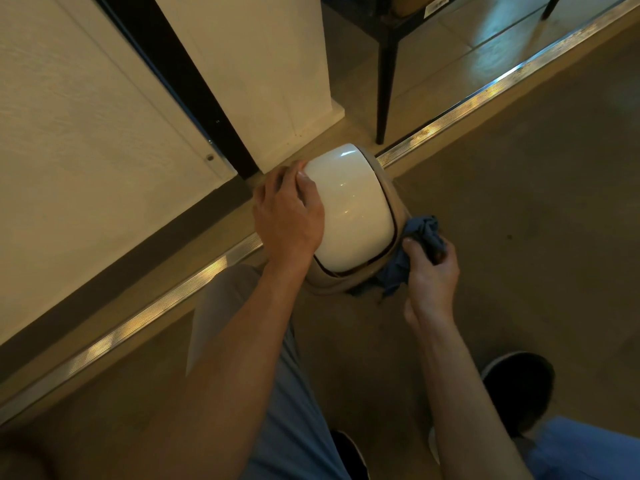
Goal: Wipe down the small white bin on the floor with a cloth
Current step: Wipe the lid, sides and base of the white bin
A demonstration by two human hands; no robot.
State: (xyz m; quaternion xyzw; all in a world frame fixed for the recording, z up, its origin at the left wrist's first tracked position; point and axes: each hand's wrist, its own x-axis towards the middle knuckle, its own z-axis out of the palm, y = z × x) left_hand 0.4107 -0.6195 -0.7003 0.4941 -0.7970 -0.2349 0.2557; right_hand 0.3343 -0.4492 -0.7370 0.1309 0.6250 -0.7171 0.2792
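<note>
A small bin with a glossy white domed lid [349, 209] and beige body stands on the floor in the middle of the view. My left hand [289, 213] rests over the lid's left side, fingers curled round its edge. My right hand [431, 268] grips a crumpled blue cloth [420, 237] and holds it against the bin's right side, low by the body. The bin's lower part is hidden under the lid.
A metal threshold strip [166, 306] runs diagonally across the floor behind the bin. A white wall panel and dark door frame [194, 84] stand to the left. A dark chair leg [384, 84] rises just behind the bin. My shoes [519, 386] are at lower right.
</note>
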